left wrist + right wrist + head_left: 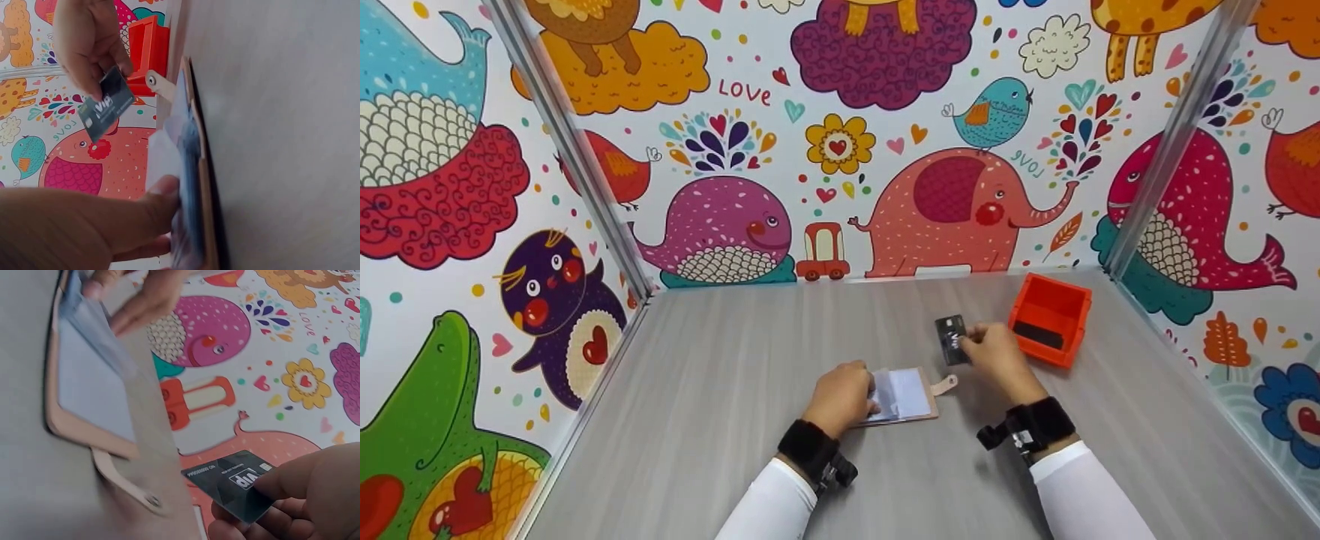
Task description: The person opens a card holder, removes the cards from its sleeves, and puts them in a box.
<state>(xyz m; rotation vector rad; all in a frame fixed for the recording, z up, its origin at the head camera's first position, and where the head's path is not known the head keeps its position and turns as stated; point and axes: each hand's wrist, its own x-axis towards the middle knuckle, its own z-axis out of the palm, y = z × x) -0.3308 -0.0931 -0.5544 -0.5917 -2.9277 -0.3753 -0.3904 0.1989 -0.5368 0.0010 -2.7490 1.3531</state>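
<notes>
An open card holder [915,394] with clear plastic sleeves and a tan cover lies on the table, its snap strap [943,385] sticking out to the right. My left hand [840,396] pinches the sleeves at the holder's left side; in the left wrist view the thumb [163,194] lies against them. Above and right of the holder, my right hand [1003,361] holds a black card [950,330] between thumb and fingers. The card, marked "VIP" with a chip, faces up toward the head camera. In the right wrist view the card [233,481] is apart from the holder.
An orange-red bin [1078,330] stands on the table beyond my right hand, with a flat black piece [1039,335] inside. Printed panels with cartoon animals enclose the grey table [720,337] at the back and sides, joined by metal posts [1155,142].
</notes>
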